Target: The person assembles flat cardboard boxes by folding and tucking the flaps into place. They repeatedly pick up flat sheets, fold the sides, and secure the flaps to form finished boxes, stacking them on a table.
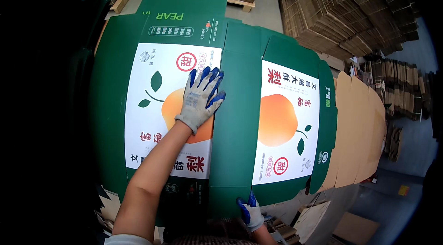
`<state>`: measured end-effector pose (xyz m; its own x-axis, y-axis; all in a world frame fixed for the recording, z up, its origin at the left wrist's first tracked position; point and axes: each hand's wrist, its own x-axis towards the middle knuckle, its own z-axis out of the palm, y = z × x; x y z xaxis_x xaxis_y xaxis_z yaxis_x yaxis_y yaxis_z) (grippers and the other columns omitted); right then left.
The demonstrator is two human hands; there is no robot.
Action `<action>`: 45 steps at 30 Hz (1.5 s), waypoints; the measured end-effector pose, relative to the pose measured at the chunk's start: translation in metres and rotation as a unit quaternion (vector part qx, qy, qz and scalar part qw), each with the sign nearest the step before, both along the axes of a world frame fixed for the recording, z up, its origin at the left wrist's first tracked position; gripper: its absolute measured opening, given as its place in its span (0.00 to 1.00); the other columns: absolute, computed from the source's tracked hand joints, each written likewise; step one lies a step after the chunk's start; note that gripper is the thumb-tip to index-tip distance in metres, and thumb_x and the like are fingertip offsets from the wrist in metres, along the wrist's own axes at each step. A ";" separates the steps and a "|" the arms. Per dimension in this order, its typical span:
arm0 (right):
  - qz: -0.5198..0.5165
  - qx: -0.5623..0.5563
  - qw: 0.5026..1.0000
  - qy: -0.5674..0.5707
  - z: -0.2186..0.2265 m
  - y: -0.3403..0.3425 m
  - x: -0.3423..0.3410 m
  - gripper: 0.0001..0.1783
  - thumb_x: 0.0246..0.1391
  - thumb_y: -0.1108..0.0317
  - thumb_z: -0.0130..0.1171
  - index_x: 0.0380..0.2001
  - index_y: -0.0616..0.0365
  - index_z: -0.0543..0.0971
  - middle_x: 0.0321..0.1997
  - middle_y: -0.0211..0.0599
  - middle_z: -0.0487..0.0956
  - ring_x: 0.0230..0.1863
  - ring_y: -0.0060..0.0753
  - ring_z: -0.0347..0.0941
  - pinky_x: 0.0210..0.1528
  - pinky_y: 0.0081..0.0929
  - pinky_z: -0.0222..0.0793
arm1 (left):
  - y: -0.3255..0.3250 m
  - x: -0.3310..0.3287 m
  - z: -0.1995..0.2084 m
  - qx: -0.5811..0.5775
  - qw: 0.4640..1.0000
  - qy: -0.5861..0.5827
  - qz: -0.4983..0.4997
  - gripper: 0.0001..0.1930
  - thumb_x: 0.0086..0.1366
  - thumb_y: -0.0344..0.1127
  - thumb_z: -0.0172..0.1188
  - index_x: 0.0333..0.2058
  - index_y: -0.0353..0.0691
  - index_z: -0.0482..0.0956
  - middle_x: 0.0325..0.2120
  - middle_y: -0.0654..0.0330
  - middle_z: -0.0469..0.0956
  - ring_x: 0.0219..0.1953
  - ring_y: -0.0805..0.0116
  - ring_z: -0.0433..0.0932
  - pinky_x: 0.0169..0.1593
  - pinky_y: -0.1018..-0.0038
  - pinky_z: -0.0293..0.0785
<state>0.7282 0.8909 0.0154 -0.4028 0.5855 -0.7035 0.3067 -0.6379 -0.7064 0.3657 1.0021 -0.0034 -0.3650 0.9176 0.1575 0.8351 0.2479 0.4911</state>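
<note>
A large flat green cardboard box blank (235, 120) lies spread out before me. Two white panels on it each carry a printed yellow-orange pear with green leaves. My left hand (199, 100), in a grey-white glove with blue fingertips, rests flat on the left panel, over the pear's upper part. Its fingers are outstretched and the thumb stands apart, with nothing held. My right hand (251, 213), gloved alike, is at the blank's near edge, beside a slit between two flaps. Two of its blue fingers show spread apart; the others are hidden.
Plain brown cardboard (357, 129) extends beyond the blank's right side. Tall stacks of bundled brown cardboard (341, 14) stand at the far right, with more on a wooden pallet (240, 4) at the back. Further cardboard pieces (311, 219) lie low at the near right.
</note>
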 end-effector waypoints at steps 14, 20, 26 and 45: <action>-0.029 -0.047 0.998 -0.020 -0.007 0.000 0.000 0.27 0.50 0.75 0.53 0.54 0.64 0.62 0.49 0.37 0.69 0.46 0.27 0.66 0.49 0.24 0.63 | 0.002 0.000 -0.001 -0.075 0.996 0.052 -0.024 0.28 0.54 0.50 0.50 0.53 0.44 0.64 0.56 0.57 0.59 0.62 0.61 0.48 0.64 0.60 0.33; -0.034 -0.064 0.997 -0.018 -0.009 0.001 0.000 0.28 0.49 0.73 0.53 0.54 0.65 0.61 0.50 0.37 0.69 0.46 0.27 0.66 0.50 0.25 0.62 | 0.002 0.002 -0.003 -0.091 0.993 0.073 -0.015 0.27 0.55 0.53 0.50 0.51 0.47 0.67 0.56 0.59 0.59 0.62 0.62 0.48 0.64 0.60 0.32; -0.008 -0.019 1.000 -0.022 0.004 0.008 -0.015 0.27 0.50 0.70 0.53 0.54 0.65 0.62 0.48 0.35 0.70 0.44 0.25 0.66 0.48 0.22 0.63 | 0.004 0.003 0.001 -0.132 0.989 0.068 -0.014 0.27 0.55 0.54 0.50 0.51 0.48 0.67 0.56 0.60 0.60 0.62 0.62 0.48 0.64 0.60 0.32; 0.044 0.027 0.997 -0.056 0.019 0.022 -0.039 0.25 0.52 0.72 0.52 0.54 0.66 0.62 0.47 0.36 0.69 0.46 0.26 0.63 0.49 0.21 0.60 | 0.000 0.007 -0.016 -0.093 0.990 0.106 0.020 0.26 0.56 0.52 0.50 0.52 0.52 0.65 0.56 0.62 0.60 0.61 0.64 0.51 0.63 0.60 0.37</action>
<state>0.6894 0.9131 0.0341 -0.3756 0.5890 -0.7155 0.4384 -0.5672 -0.6972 0.3730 1.0023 -0.0197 -0.3782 0.9234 0.0651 0.9025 0.3522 0.2481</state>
